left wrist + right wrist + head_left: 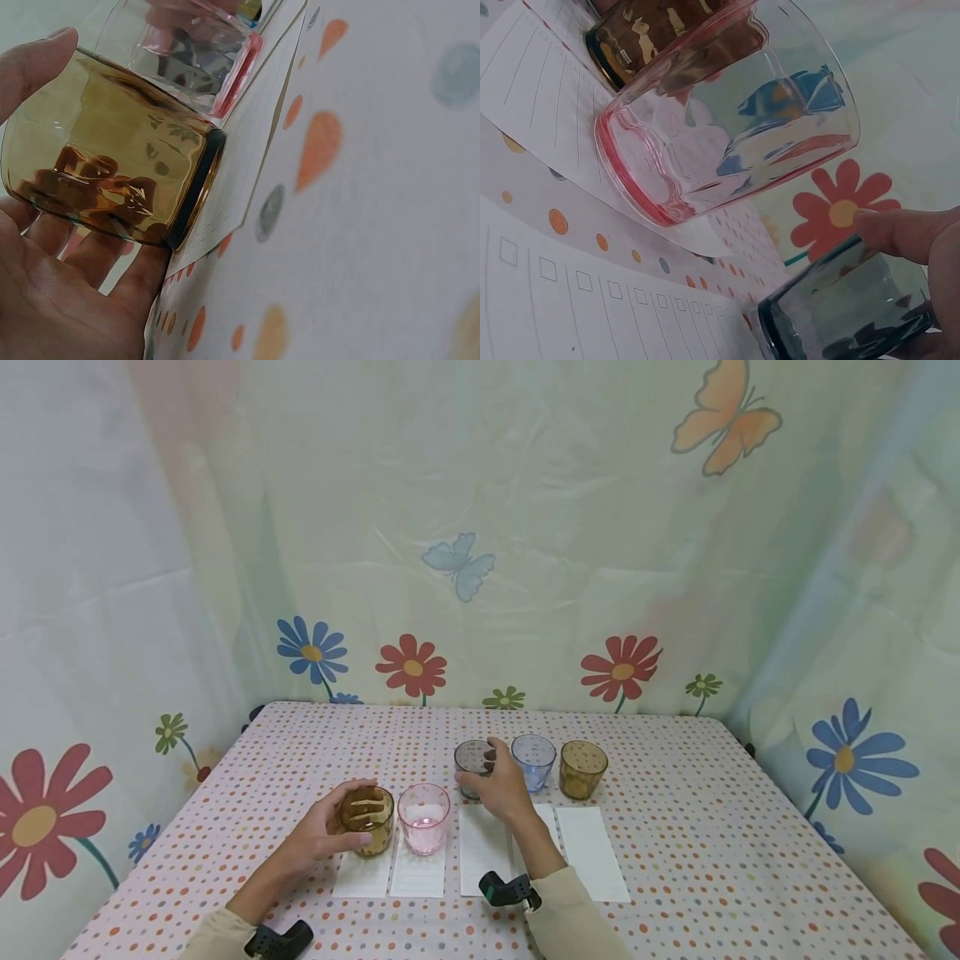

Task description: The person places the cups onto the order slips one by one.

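Observation:
My left hand [318, 835] grips an amber glass tumbler [381, 833], thumb on the near side and fingers behind. This tumbler stands upright over a white sheet, and its dark base sits right at the paper in the left wrist view. Just right of it, a clear pink-tinted glass [424, 827] stands on another sheet. My right hand [506, 789] holds a grey glass [467, 762] between thumb and fingers, at the back edge of the sheets. In the right wrist view the thumb lies at the rim of the grey glass [847, 307]. Part of that glass is hidden by the fingers.
Beside the grey glass stand a blue glass [534, 768] and a second amber glass [583, 772]. Several white lined sheets [596, 856] lie in a row on the dotted tablecloth [697, 852]. A flowered curtain [525, 610] hangs behind the table and at both sides.

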